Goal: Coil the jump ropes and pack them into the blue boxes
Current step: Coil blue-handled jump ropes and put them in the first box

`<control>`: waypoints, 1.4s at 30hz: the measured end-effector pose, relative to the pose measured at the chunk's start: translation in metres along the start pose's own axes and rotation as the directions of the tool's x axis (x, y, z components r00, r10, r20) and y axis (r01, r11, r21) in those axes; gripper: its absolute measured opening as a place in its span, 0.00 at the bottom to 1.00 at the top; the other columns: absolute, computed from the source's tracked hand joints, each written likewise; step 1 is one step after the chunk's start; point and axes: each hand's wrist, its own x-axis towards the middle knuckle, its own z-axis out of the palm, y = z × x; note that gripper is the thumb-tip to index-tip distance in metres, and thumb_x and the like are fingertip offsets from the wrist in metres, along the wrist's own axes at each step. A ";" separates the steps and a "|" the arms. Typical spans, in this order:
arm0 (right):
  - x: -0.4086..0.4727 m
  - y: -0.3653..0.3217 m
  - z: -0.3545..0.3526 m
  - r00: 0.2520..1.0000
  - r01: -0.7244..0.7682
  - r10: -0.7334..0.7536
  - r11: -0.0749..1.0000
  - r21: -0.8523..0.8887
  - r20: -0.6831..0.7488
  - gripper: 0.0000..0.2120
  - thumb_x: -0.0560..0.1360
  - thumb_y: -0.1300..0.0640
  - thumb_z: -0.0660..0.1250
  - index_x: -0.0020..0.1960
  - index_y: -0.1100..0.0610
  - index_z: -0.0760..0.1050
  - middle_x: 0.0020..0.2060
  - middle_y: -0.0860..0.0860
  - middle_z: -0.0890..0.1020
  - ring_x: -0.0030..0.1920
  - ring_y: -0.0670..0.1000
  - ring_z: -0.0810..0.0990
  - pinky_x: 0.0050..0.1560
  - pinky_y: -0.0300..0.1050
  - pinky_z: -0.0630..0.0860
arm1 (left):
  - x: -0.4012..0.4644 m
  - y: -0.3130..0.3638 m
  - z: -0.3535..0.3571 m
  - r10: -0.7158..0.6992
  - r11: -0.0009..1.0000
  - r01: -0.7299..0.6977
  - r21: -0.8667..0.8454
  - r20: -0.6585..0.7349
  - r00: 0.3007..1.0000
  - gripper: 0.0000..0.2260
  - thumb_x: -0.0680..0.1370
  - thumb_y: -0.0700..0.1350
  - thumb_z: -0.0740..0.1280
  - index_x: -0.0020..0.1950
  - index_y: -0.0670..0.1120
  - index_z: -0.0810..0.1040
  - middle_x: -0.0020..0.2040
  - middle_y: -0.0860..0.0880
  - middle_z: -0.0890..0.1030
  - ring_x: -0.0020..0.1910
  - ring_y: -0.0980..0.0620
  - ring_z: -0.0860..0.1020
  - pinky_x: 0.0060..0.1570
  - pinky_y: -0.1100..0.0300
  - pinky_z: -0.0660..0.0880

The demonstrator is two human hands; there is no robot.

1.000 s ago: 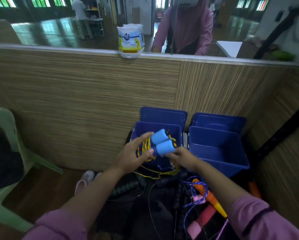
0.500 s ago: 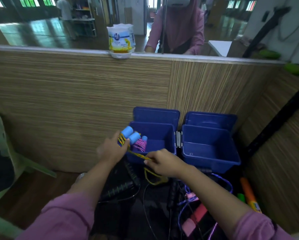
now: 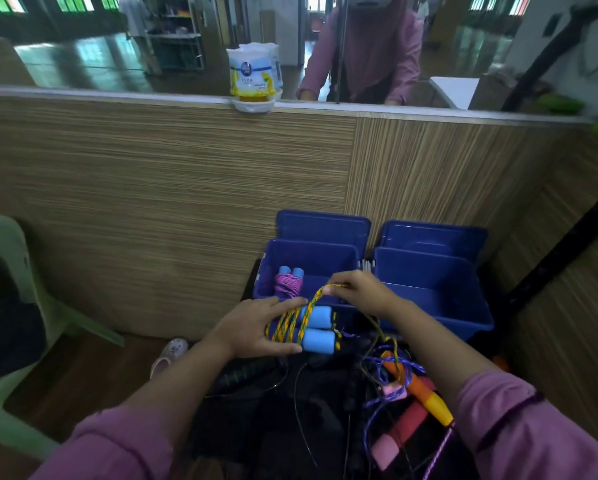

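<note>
1. Here, two light-blue foam handles [image 3: 316, 327] of a yellow-patterned jump rope [image 3: 290, 323] are gripped side by side in the left hand [image 3: 256, 329], with coils of the rope wound round them.
2. A free loop of the same rope is pinched by the right hand [image 3: 363, 292], raised just above the near rim of the left blue box [image 3: 311, 258].
3. A coiled pink rope [image 3: 287, 284] with blue handles is seen inside that box.
4. The right blue box [image 3: 436, 282] stands just beside it.
5. More ropes [image 3: 394, 375] are piled below the hands.
</note>
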 end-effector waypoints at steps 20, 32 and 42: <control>-0.033 -0.050 0.052 0.997 0.075 -0.067 0.966 -0.249 0.041 0.17 0.80 0.44 0.55 0.49 0.56 0.75 0.42 0.56 0.81 0.45 0.58 0.78 0.42 0.49 0.72 | 0.020 -0.024 -0.024 -0.738 0.662 0.724 -0.192 -0.335 0.586 0.31 0.75 0.63 0.65 0.75 0.58 0.60 0.58 0.41 0.79 0.59 0.41 0.77 0.53 0.53 0.70; 0.006 -0.023 0.007 0.990 0.111 -0.104 0.991 -0.070 0.094 0.13 0.80 0.49 0.59 0.47 0.57 0.76 0.42 0.54 0.79 0.44 0.54 0.77 0.46 0.52 0.75 | -0.009 -0.020 0.010 0.121 0.950 -0.109 0.293 -0.023 0.992 0.33 0.71 0.69 0.60 0.73 0.57 0.64 0.40 0.54 0.75 0.37 0.53 0.76 0.38 0.59 0.71; -0.004 0.012 0.033 0.991 -0.102 0.118 0.969 0.224 -0.058 0.16 0.81 0.49 0.59 0.40 0.56 0.76 0.27 0.52 0.72 0.30 0.43 0.67 0.35 0.43 0.65 | 0.014 0.008 -0.006 -0.219 0.925 0.054 -0.377 -0.410 0.886 0.29 0.71 0.60 0.69 0.71 0.58 0.67 0.61 0.59 0.78 0.57 0.61 0.78 0.56 0.62 0.74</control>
